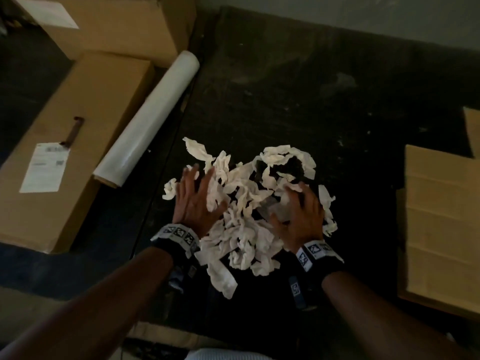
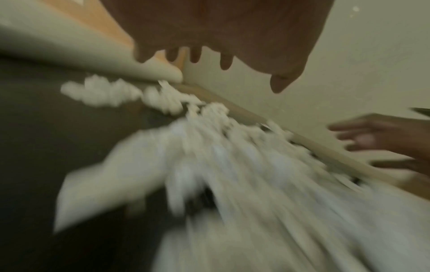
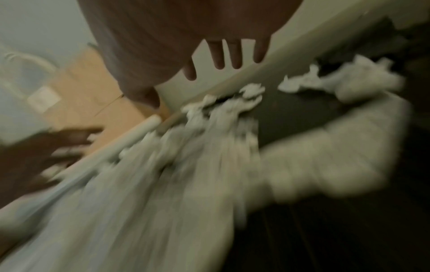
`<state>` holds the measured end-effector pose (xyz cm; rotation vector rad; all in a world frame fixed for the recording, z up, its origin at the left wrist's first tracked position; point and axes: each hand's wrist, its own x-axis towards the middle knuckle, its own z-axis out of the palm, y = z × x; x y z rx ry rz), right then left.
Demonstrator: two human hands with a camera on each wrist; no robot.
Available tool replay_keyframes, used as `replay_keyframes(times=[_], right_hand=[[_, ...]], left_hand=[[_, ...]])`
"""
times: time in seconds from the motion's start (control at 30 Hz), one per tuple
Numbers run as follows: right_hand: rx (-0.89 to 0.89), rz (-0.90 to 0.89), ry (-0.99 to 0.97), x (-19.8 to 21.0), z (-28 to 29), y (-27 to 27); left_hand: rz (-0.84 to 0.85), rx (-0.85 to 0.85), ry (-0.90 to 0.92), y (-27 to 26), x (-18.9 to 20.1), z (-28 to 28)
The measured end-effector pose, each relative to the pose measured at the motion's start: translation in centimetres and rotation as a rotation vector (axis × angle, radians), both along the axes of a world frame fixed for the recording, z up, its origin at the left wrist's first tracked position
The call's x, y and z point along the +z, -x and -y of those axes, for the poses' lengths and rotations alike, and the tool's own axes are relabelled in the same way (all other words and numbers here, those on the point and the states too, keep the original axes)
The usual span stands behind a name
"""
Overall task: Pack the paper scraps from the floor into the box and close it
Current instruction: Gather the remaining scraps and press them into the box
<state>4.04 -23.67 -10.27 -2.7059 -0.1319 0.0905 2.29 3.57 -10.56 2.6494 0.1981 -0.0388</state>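
Observation:
A heap of crumpled white paper scraps [image 1: 246, 211] lies on the dark floor in front of me. My left hand [image 1: 197, 196] is spread over the left side of the heap, fingers straight and apart. My right hand [image 1: 298, 211] is spread over the right side, fingers straight, holding nothing. Both wrist views are blurred: the scraps [image 2: 232, 165] stream below my open left hand [image 2: 209, 46], and the scraps [image 3: 186, 156] lie below my open right hand [image 3: 209, 46]. A cardboard box [image 1: 441, 224] with its flaps showing sits at the right edge.
Two closed cardboard boxes [image 1: 65, 141] with white labels stand on the left, one [image 1: 117, 22] behind the other. A roll of clear film [image 1: 148, 118] leans beside them. The dark floor [image 1: 311, 87] runs back to a pale wall.

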Motion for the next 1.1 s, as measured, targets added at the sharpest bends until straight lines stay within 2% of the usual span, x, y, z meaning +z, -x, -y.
replay_keyframes(times=[0.2,0.33,0.43,0.57,0.67,0.83,0.93,1.1], right_hand=[[-0.149,-0.292,0.064,0.5,-0.5,-10.1],[-0.053,-0.499,0.14,0.7,-2.4,-13.8],[0.116,-0.585,0.208,-0.1,-4.3,-13.9],[0.327,-0.517,0.283,-2.3,-5.6,-12.4],[0.392,-0.41,0.207,-3.1,-5.6,-11.7],[0.396,-0.289,0.131,-3.3,-6.2,-11.4],[0.389,-0.249,0.106,-1.8,-6.3,-11.1],[0.358,-0.109,-0.003,3.3,-4.9,-7.9]], left_hand=[[-0.202,0.163,-0.001,-7.4,-0.7,-2.9],[-0.381,0.063,-0.022,-10.3,-1.9,-2.1],[-0.39,-0.132,-0.065,-11.0,-1.9,-1.1],[-0.35,-0.363,-0.015,-9.8,-3.0,-0.1],[-0.276,-0.342,0.056,-9.2,-3.7,0.6],[-0.227,-0.259,0.058,-8.7,-2.9,2.5],[-0.161,-0.249,0.095,-8.1,-2.2,3.0],[0.148,-0.275,0.196,-5.1,1.3,3.1]])
